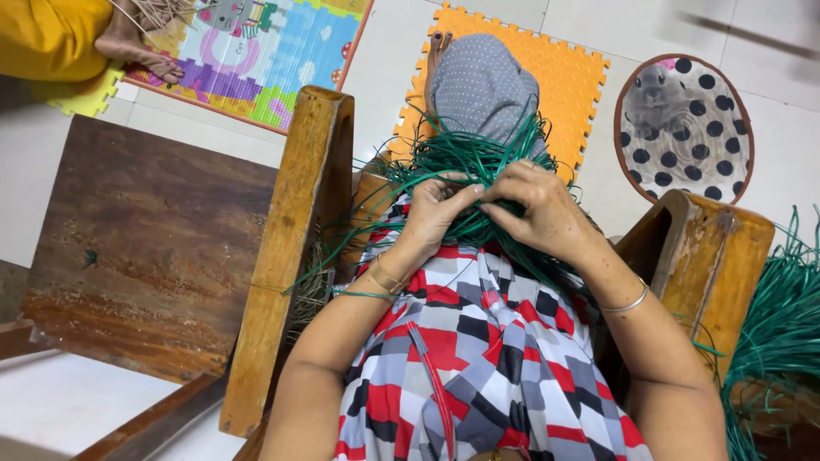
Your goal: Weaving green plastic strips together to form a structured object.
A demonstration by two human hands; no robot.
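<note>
A tangle of thin green strips [465,158] lies across my lap, spreading over a grey dotted cloth [481,81]. My left hand [433,209] pinches strands of it between thumb and fingers. My right hand [536,207] meets it from the right, fingers curled over the same strands. Both wrists carry bangles. The hands touch at the fingertips, just above my checked red, grey and black dress [478,341].
Wooden chair arms stand at my left [295,230] and right [705,256]. A brown wooden board [145,248] lies on the left. More green strips [781,316] pile at the right edge. An orange foam mat [564,68], a dotted round mat [688,128], and another person's foot [141,53] lie beyond.
</note>
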